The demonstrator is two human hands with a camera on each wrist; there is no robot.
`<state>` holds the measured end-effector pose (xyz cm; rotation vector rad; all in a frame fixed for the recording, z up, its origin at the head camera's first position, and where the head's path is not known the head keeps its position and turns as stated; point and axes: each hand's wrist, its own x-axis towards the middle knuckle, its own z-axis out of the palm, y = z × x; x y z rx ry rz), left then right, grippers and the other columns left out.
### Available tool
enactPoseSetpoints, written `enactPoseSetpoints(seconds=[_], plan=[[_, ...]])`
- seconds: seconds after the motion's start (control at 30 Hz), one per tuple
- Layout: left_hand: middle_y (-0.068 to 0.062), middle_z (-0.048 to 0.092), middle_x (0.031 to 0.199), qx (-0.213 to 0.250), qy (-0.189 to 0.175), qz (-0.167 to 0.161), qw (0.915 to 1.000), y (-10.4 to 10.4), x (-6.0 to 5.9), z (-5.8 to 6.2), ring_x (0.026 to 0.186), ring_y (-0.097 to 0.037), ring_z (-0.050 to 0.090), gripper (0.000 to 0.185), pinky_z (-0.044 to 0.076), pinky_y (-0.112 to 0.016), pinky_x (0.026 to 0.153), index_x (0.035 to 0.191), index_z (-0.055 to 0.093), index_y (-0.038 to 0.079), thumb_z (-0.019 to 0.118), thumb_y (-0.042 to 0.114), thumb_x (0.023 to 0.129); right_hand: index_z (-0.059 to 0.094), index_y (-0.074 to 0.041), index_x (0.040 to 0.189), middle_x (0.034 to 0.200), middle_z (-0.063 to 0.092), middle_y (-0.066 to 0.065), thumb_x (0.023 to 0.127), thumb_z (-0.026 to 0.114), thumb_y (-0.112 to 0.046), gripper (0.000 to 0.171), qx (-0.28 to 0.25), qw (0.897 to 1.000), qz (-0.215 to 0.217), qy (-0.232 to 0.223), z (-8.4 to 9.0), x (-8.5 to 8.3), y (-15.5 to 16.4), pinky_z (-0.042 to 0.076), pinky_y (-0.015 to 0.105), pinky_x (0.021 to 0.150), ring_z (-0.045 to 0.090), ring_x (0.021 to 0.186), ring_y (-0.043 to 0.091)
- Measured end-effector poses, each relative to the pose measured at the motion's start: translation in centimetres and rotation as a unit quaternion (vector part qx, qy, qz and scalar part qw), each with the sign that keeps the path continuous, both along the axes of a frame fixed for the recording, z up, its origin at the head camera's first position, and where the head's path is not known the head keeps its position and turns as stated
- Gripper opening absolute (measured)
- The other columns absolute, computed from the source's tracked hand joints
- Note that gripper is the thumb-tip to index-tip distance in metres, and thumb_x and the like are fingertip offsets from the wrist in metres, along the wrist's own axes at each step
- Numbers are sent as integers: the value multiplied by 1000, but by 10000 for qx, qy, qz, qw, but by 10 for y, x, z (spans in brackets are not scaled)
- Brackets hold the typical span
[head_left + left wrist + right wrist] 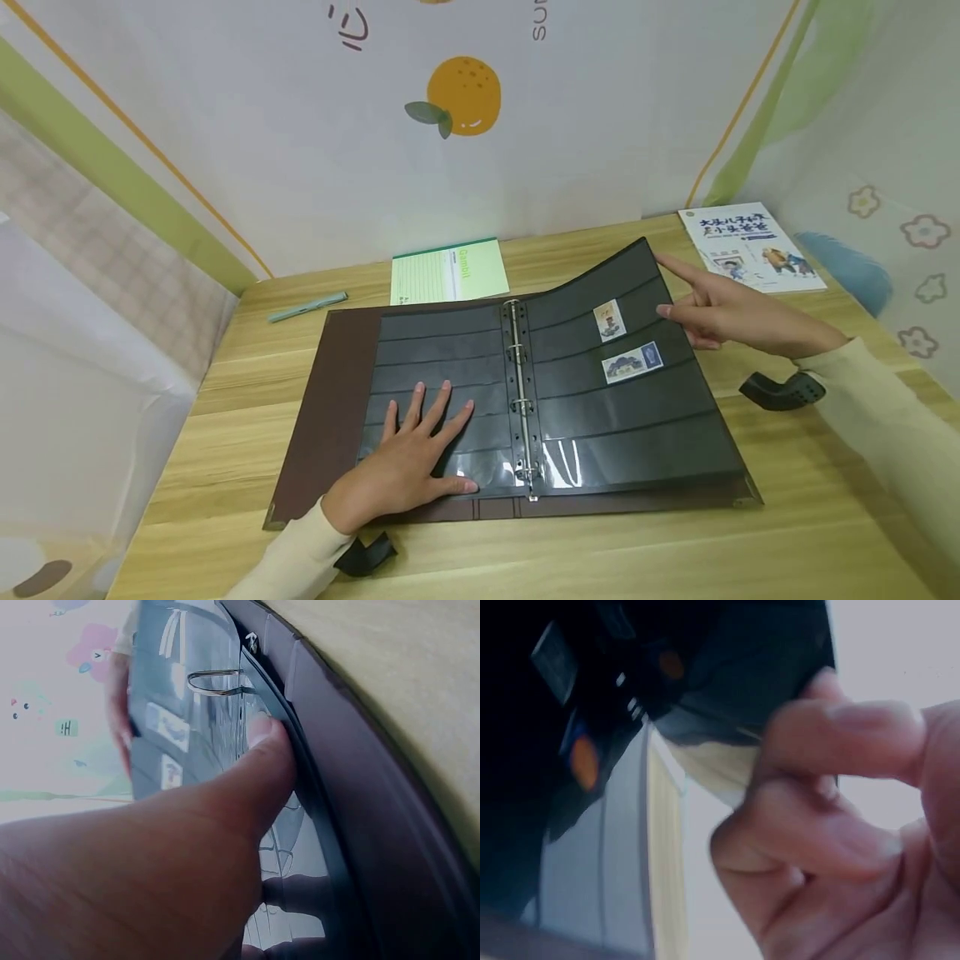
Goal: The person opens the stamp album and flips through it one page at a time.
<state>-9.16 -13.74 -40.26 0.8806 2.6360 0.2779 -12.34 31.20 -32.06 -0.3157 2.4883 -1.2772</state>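
A ring-binder stamp album [311,408] with a dark brown cover lies spread on the table. Its black left page [442,346] lies under my left hand [405,467], which rests on it with fingers spread. On the right, my right hand [720,312] holds the outer edge of a black pocket page [637,433], thumb over its front and the other fingers at or behind the edge. That page is raised at its upper corner. Two stamps sit in its strips: an upright one [610,320] and a wider one [633,362]. Metal rings [520,407] run down the middle.
Behind the album lies a pale green notebook [427,275]. A light teal pen [307,307] is at the back left of the wooden table [195,458]. An illustrated book [750,250] lies at the back right, beyond my right hand. Printed curtains [330,167] stand behind.
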Motion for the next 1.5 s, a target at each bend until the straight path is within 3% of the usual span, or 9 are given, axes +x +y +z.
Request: enactPoseSetpoints(seconds=[0.27, 0.4, 0.63, 0.87, 1.07, 1.23, 1.37, 1.5], plan=[[-9, -2, 172, -15, -43, -33, 10000, -1, -2, -3, 155, -46, -8, 96, 2, -76, 116, 163, 15, 31, 61, 68, 88, 5, -39, 162, 50, 45, 0, 106, 53, -30, 75, -41, 9997, -235, 98, 26, -16, -26, 36, 35, 41, 41, 41, 16], [-9, -3, 172, -31, -43, -21, 10000, -2, -1, -4, 155, -46, -10, 97, 2, -76, 117, 163, 14, 31, 60, 69, 87, 7, -38, 162, 52, 49, 1, 106, 53, -30, 73, -195, 9993, -257, 209, 36, -20, -43, 39, 35, 42, 44, 40, 18], [-10, -2, 172, 28, 26, -56, 10000, -4, -1, -6, 155, -46, -9, 96, 3, -77, 116, 163, 15, 30, 59, 70, 87, 7, -33, 163, 53, 54, 0, 106, 54, -26, 75, -1040, 9933, -312, 386, 48, -21, -80, 40, 36, 39, 45, 39, 20], [-9, -3, 172, 18, 112, -98, 9999, -4, -1, -6, 155, -46, -7, 96, 4, -76, 116, 163, 14, 31, 59, 69, 88, 9, -31, 163, 54, 54, 0, 104, 55, -37, 75, -1048, 9928, -380, 436, 53, -27, -107, 42, 33, 42, 45, 41, 17], [-10, 0, 172, 97, 94, -83, 9999, -3, 0, -4, 156, -47, -4, 94, 6, -77, 116, 163, 18, 30, 59, 69, 88, 14, -28, 164, 59, 46, 0, 108, 44, -43, 65, -1432, 9889, -93, 388, 46, -27, -115, 44, 35, 42, 46, 46, 18], [-9, -1, 172, 52, 98, -49, 9999, -3, 0, -5, 156, -46, -6, 94, 5, -76, 117, 163, 17, 31, 59, 70, 88, 8, -29, 164, 71, 52, 3, 109, 30, -46, 61, -2173, 9717, 848, 370, 30, -26, -114, 46, 34, 43, 53, 51, 20], [-8, -2, 172, 19, 109, -39, 9999, -3, 0, -6, 156, -45, -8, 96, 3, -75, 117, 163, 15, 32, 59, 70, 87, 3, -30, 164, 79, 56, 4, 109, 41, -33, 67, -2563, 9515, 1606, 554, 11, -26, -113, 44, 34, 43, 53, 54, 19], [-9, 0, 172, 49, 108, -32, 9999, -3, -1, -4, 156, -45, -7, 96, 4, -76, 117, 163, 17, 32, 60, 70, 86, 5, -26, 165, 92, 48, 7, 103, 55, -7, 81, -2409, 9514, 1595, 1065, -4, -26, -117, 45, 32, 48, 49, 62, 17]])
